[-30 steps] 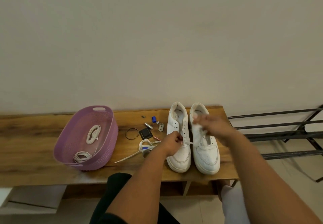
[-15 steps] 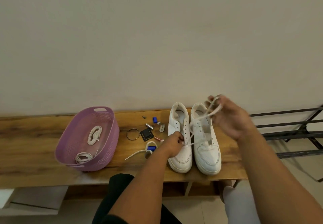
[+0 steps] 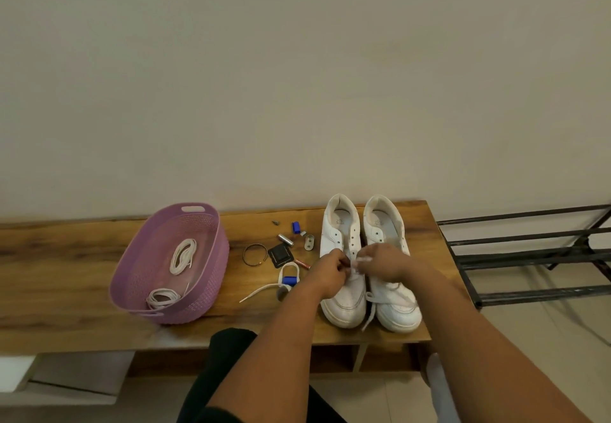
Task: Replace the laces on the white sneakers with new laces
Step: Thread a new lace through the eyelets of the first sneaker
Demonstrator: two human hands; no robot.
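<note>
Both hands are bunched together over the sneakers [image 3: 344, 257]. Left hand [image 3: 330, 269] and right hand [image 3: 383, 262] each pinch the white lace [image 3: 370, 307], fingers curled tight.

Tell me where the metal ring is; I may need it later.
In the head view the metal ring lies flat on the wooden bench, between the purple basket on its left and the small black square piece on its right.
</note>
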